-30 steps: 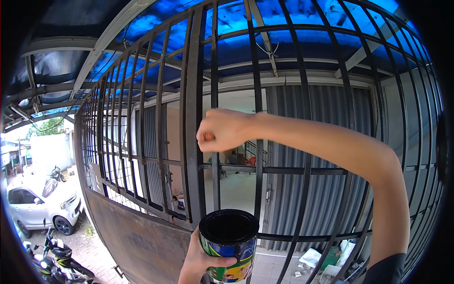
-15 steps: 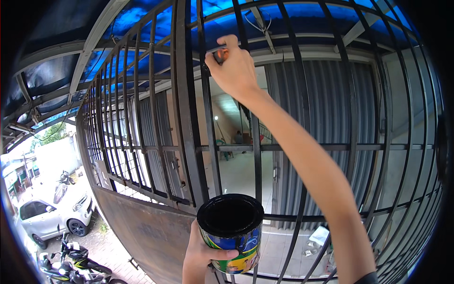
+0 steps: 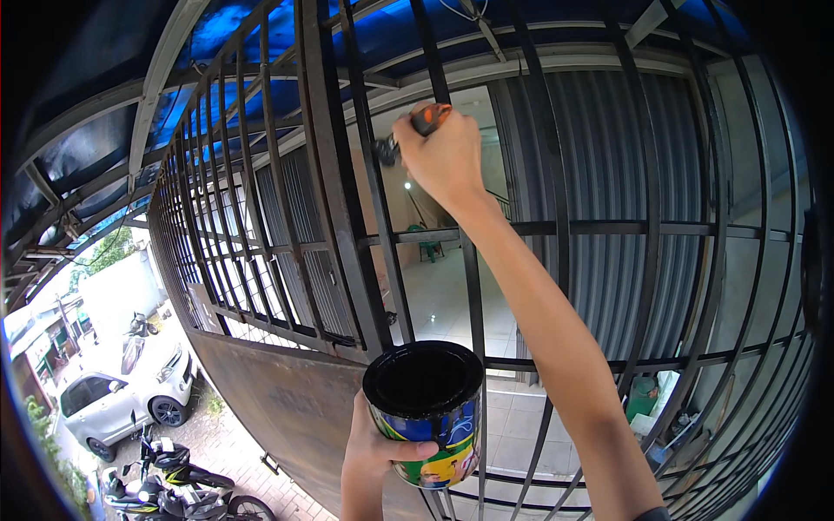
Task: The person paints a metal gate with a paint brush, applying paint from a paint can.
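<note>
My right hand [image 3: 447, 161] is raised and wrapped round a paintbrush [image 3: 430, 119] with an orange and black handle. The brush's dark bristles meet an upright bar [image 3: 375, 187] of a black metal grille, or come very close to it. Lower down, my left hand [image 3: 372, 451] grips a round paint can [image 3: 439, 447] from its left side, thumb across the front. The can is open at the top and carries a colourful label with dark drips. Black paint coats its rim, and its inside looks black.
A thick gate post [image 3: 334, 165] stands left of the bar, beside a barred gate with a brown sheet-metal lower panel [image 3: 269, 399]. Behind the grille are a grey corrugated shutter [image 3: 599, 182] and a tiled room. Motorcycles [image 3: 178, 473] and a white car [image 3: 122, 395] stand outside at left.
My right hand has come down along the bar with the brush, whose handle now shows more. My left hand still holds the can in nearly the same place. The whole view has shifted slightly.
</note>
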Available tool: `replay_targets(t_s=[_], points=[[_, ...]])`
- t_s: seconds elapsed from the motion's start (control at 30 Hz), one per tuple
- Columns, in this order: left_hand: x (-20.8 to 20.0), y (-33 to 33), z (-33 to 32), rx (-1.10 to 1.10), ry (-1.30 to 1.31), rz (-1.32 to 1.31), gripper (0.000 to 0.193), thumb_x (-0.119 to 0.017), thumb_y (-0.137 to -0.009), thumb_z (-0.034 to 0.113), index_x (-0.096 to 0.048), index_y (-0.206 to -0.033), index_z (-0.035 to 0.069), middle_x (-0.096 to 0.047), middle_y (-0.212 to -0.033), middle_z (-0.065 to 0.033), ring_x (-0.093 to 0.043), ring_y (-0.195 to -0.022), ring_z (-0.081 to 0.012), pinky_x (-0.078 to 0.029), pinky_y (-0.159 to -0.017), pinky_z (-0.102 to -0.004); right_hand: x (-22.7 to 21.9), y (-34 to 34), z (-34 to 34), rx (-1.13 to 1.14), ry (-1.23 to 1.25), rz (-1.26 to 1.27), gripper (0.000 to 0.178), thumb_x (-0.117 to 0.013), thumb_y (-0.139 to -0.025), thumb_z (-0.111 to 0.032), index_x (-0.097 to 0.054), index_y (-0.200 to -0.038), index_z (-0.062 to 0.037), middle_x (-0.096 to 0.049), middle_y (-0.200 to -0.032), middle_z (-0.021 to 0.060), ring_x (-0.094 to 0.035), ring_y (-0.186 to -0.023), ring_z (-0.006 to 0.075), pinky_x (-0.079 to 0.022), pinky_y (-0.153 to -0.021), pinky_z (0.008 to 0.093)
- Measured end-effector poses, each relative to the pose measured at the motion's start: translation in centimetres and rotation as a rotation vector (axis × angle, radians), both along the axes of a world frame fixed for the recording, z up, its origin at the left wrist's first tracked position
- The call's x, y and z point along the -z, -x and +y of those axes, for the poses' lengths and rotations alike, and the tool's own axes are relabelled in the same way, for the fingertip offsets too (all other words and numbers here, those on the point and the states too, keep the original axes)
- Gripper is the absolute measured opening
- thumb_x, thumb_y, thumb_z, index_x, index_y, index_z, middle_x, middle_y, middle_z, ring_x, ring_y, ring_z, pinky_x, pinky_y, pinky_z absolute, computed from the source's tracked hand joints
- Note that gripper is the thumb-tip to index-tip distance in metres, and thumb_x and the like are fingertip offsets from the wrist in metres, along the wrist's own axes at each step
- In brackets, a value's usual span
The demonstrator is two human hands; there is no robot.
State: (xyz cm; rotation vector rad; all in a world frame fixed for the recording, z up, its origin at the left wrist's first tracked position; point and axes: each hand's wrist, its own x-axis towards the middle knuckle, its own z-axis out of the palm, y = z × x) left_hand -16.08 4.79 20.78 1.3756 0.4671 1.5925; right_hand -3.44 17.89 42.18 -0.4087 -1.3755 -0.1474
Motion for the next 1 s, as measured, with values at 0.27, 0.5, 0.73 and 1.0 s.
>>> replay_targets(t_s=[0.27, 0.5, 0.73, 1.0], points=[[0.8, 0.4, 0.7, -0.03, -0.008, 0.01, 0.09, -0.082, -0.037, 0.008, -0.04, -0.116, -0.004, -0.056, -0.103, -0.0137, -0.055, -0.095, -0.0222, -0.045, -0.083, -0.0342, 0.4, 0.2, 0.2, -0.028, 0.063, -0.045, 0.027, -0.059, -0.073, -0.017, -0.05, -0.054, 0.0005, -0.051, -0.049, 0.0177, -0.054, -0.05, 0.0365, -0.046, -0.055, 0.0406], [0.6, 0.3, 0.4, -0.038, -0.004, -0.035, 0.091, -0.082, -0.037, 0.007, -0.039, -0.116, -0.004, -0.056, -0.104, -0.0144, -0.055, -0.095, -0.0228, -0.044, -0.084, -0.0343, 1.4, 0.9, 0.1, 0.111, -0.108, -0.144, 0.024, -0.061, -0.073, -0.016, -0.054, -0.058, 0.0009, -0.052, -0.05, 0.0169, -0.054, -0.052, 0.0361, -0.046, -0.055, 0.0404], [1.4, -0.1, 0.8, -0.013, -0.008, -0.077, 0.095, -0.08, -0.034, 0.005, -0.037, -0.119, -0.003, -0.055, -0.107, -0.0146, -0.054, -0.097, -0.024, -0.043, -0.086, -0.0349, 1.5, 0.4, 0.5, 0.164, -0.198, -0.289, 0.018, -0.059, -0.074, -0.016, -0.057, -0.064, -0.0016, -0.052, -0.05, 0.0153, -0.053, -0.049, 0.035, -0.044, -0.052, 0.0377], [1.9, -0.5, 0.7, -0.01, -0.003, -0.035, 0.097, -0.08, -0.033, 0.005, -0.037, -0.119, -0.003, -0.054, -0.108, -0.0146, -0.054, -0.097, -0.0245, -0.043, -0.086, -0.0359, -0.6, -3.8, -3.1, 0.099, -0.234, -0.356, 0.02, -0.059, -0.075, -0.017, -0.055, -0.063, -0.0004, -0.045, -0.046, 0.0143, -0.046, -0.043, 0.0321, -0.04, -0.046, 0.0341]])
